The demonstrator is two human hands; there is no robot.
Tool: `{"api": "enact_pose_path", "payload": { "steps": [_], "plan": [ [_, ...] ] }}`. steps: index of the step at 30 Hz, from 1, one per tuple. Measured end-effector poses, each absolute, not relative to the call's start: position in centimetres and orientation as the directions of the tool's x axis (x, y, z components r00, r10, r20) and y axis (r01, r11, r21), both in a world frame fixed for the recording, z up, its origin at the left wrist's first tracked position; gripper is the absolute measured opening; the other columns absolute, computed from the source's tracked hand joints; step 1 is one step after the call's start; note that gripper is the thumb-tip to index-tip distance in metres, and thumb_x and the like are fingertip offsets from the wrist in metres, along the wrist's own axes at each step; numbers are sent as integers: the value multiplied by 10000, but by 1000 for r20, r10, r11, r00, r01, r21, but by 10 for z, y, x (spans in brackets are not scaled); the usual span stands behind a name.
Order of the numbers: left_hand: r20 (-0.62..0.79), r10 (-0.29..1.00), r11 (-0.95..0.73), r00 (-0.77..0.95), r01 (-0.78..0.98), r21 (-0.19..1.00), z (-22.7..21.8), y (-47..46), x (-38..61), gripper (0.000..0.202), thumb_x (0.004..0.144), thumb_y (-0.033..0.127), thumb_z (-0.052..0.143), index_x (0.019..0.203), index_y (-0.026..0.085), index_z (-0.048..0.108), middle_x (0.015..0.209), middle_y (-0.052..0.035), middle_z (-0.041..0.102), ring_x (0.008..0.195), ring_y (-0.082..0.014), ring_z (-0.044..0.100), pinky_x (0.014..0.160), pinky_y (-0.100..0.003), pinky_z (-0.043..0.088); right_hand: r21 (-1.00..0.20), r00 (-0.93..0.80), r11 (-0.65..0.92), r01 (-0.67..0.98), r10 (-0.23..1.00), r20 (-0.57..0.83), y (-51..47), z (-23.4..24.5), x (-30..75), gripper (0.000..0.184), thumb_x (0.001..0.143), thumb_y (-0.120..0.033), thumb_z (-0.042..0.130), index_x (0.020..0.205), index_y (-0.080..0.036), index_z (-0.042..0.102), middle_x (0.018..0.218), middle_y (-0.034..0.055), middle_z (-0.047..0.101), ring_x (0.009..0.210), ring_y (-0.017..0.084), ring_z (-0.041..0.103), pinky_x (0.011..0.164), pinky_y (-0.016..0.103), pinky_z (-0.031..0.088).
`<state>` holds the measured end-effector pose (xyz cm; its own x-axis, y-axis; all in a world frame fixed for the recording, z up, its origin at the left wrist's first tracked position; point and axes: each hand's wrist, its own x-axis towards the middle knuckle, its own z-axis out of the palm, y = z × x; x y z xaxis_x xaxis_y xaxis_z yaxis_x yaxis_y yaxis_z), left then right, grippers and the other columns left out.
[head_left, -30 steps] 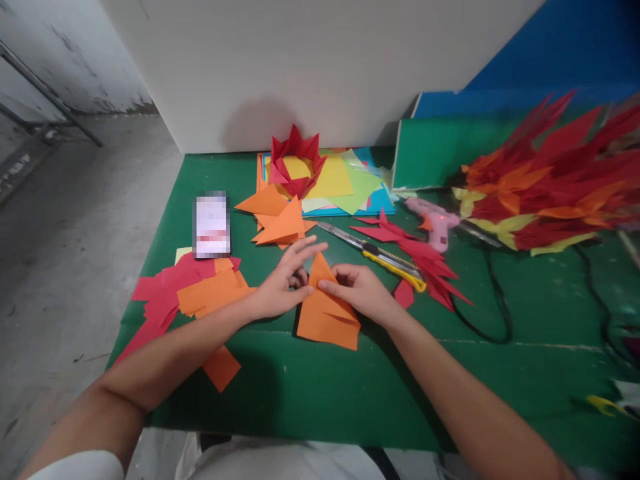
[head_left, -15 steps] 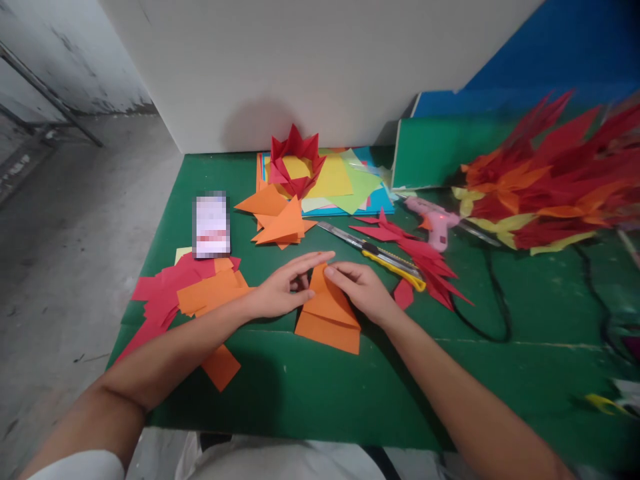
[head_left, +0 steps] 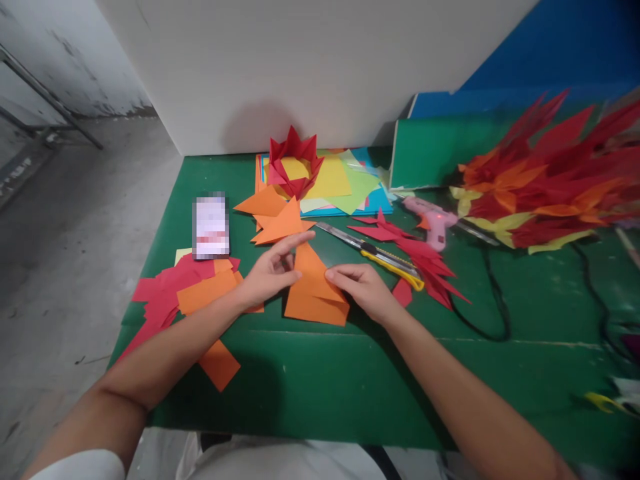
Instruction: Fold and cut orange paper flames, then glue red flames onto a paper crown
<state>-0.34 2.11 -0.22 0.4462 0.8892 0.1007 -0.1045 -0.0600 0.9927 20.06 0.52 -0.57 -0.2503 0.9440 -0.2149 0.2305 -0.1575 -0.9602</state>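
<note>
A partly folded sheet of orange paper (head_left: 315, 293), narrowing to a point at its far end, is held between both hands above the green table. My left hand (head_left: 273, 273) pinches its left edge, thumb on top, with the index finger stretched out past the tip. On the right edge, the thumb and fingers of my right hand (head_left: 357, 283) are closed. Just beyond lie folded orange paper pieces (head_left: 280, 217). A utility knife (head_left: 373, 253) with a yellow end rests to the right, beside folded red paper pieces (head_left: 430, 260).
Red paper sheets (head_left: 165, 287) and a phone (head_left: 211, 227) lie on the left. A red paper ring (head_left: 294, 160) sits on stacked coloured paper (head_left: 340, 180) at the back. At right are a pink glue gun (head_left: 434, 220), its black cord (head_left: 505, 313) and a red-orange paper flame bundle (head_left: 540, 173).
Both hands have shifted the orange paper slightly left and away from me. Its tip now shows more, and my left index finger has moved farther up and left.
</note>
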Motion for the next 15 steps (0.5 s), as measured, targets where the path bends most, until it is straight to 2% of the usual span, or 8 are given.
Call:
{"api": "enact_pose_path", "payload": {
  "steps": [3,6,10,15],
  "plan": [
    [153,929,-107,338,-151,983,-4,27,-8,569,769,190,651,1309,317,526,1428,-36,463,721,-102,512,657,-269,477,-966,-248,-156,205,947,-206,5,-7,202,341,738,-472,641,575,-177,590,582,-22,496,589,120,440,595,269,364],
    [189,954,-144,234,-196,970,-7,31,-11,584,757,191,638,1314,319,518,1440,-29,457,907,-152,573,728,-287,504,-972,-262,-172,159,942,-209,6,-7,203,338,747,-459,642,565,-177,597,575,-15,531,584,122,474,597,267,378],
    [245,961,-215,129,-209,954,-11,35,-12,561,771,244,644,1309,332,513,1438,-7,460,1170,-219,521,877,-350,505,-975,-246,-196,106,945,-217,5,-9,203,326,736,-444,661,557,-174,620,532,-14,528,539,110,462,548,257,365],
    [277,953,-249,123,-202,947,-16,33,-8,585,785,323,689,1328,331,471,1483,-25,392,1213,-224,493,960,-369,479,-963,-100,-259,-69,963,-252,7,-11,201,273,683,-460,728,690,-189,695,611,-14,590,564,103,499,553,241,412]
  ]
}}
